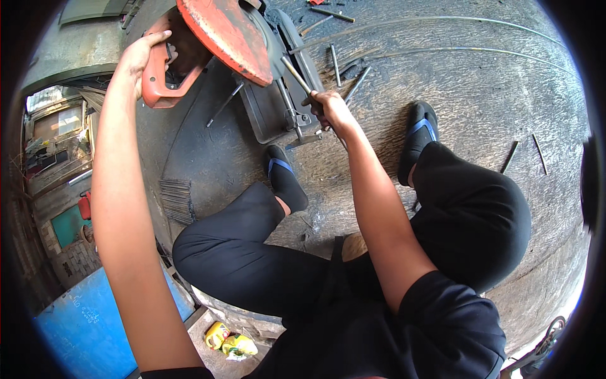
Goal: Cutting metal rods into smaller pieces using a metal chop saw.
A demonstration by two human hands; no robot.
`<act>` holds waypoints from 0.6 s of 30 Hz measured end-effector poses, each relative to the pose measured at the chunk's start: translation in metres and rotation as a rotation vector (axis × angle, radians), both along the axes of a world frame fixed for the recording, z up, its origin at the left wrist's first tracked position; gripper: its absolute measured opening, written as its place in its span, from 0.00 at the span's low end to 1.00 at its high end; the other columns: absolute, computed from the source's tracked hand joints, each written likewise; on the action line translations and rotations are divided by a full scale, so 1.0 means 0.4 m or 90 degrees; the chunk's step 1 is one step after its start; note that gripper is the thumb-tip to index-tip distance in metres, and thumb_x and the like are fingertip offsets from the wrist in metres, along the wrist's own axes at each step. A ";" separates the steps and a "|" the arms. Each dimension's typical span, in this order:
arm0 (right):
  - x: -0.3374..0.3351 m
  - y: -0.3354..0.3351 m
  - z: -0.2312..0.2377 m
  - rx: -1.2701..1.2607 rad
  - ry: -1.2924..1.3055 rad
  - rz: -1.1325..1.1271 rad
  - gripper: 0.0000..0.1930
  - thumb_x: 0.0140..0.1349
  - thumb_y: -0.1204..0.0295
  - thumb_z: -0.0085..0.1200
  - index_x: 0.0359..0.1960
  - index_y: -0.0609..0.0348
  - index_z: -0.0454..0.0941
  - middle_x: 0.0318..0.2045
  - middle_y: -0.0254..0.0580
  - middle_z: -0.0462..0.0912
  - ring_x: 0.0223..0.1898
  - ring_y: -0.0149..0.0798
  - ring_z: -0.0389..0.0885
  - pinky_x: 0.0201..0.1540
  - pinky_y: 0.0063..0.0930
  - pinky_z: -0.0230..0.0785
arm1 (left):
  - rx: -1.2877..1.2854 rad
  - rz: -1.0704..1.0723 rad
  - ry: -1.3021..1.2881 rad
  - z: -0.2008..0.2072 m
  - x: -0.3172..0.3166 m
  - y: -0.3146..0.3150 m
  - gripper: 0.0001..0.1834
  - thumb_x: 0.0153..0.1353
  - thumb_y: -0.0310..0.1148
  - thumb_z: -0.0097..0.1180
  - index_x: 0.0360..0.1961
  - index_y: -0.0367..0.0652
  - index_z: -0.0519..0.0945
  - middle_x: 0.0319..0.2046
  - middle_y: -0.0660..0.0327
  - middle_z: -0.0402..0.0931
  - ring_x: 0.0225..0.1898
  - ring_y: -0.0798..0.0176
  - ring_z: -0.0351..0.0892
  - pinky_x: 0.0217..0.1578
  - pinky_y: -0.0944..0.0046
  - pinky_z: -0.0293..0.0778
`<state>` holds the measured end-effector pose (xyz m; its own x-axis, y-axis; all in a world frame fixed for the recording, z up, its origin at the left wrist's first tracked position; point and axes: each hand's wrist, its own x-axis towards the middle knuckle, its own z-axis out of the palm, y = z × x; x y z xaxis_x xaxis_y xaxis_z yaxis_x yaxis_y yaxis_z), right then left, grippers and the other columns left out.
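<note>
A cut-off saw with a worn orange-red blade guard (230, 41) stands at the upper middle, its head raised. My left hand (134, 63) is closed round the saw's orange loop handle (165, 96), thumb along the top. Below the guard lies the saw's grey metal base (259, 117), with a clamp screw (291, 119) at its near side. My right hand (331, 112) grips a thin metal rod (297, 74). The rod's far end points up and left toward the guard and clamp. The blade is mostly hidden by the guard.
Short cut rods (335, 66) lie right of the saw, with long thin rods (454, 49) beyond. Stacked dark rods (178, 201) lie left of my sandalled feet. A blue panel (88, 322) and yellow packets (230, 341) are at lower left. Two dark pieces (510, 156) lie right.
</note>
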<state>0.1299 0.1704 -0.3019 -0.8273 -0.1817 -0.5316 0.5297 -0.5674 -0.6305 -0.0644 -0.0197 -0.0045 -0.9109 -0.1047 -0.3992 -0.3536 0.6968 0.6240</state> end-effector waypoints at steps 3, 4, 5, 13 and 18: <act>-0.005 -0.016 -0.004 0.034 0.043 0.003 0.17 0.66 0.62 0.44 0.31 0.62 0.79 0.13 0.28 0.66 0.11 0.24 0.58 0.14 0.22 0.50 | 0.010 0.011 -0.001 0.000 0.003 0.002 0.22 0.56 0.44 0.61 0.47 0.44 0.73 0.35 0.65 0.78 0.31 0.69 0.79 0.27 0.71 0.70; -0.007 -0.023 -0.006 0.084 0.059 0.019 0.16 0.67 0.62 0.45 0.32 0.63 0.79 0.14 0.27 0.67 0.12 0.24 0.59 0.15 0.22 0.51 | 0.011 0.011 -0.009 0.002 0.003 0.003 0.22 0.56 0.44 0.61 0.47 0.45 0.73 0.35 0.65 0.78 0.32 0.69 0.79 0.27 0.71 0.70; -0.008 -0.030 -0.008 0.133 0.074 0.036 0.16 0.67 0.62 0.45 0.33 0.64 0.79 0.14 0.27 0.67 0.13 0.24 0.60 0.16 0.23 0.52 | 0.011 0.013 -0.017 0.002 0.004 0.004 0.22 0.56 0.44 0.61 0.48 0.45 0.73 0.35 0.65 0.78 0.33 0.69 0.79 0.28 0.71 0.70; 0.013 -0.073 0.004 0.459 0.182 -0.033 0.16 0.63 0.63 0.48 0.32 0.66 0.79 0.25 0.62 0.77 0.33 0.60 0.77 0.38 0.43 0.68 | -0.012 0.009 -0.006 0.000 -0.003 0.006 0.22 0.55 0.44 0.61 0.46 0.43 0.74 0.34 0.66 0.79 0.32 0.69 0.79 0.27 0.71 0.69; 0.022 -0.084 0.010 0.530 0.234 -0.081 0.14 0.62 0.65 0.50 0.29 0.67 0.78 0.22 0.59 0.76 0.27 0.57 0.77 0.33 0.41 0.68 | -0.017 0.001 0.001 0.003 -0.001 0.009 0.22 0.55 0.44 0.62 0.46 0.43 0.74 0.33 0.65 0.78 0.31 0.69 0.79 0.26 0.70 0.69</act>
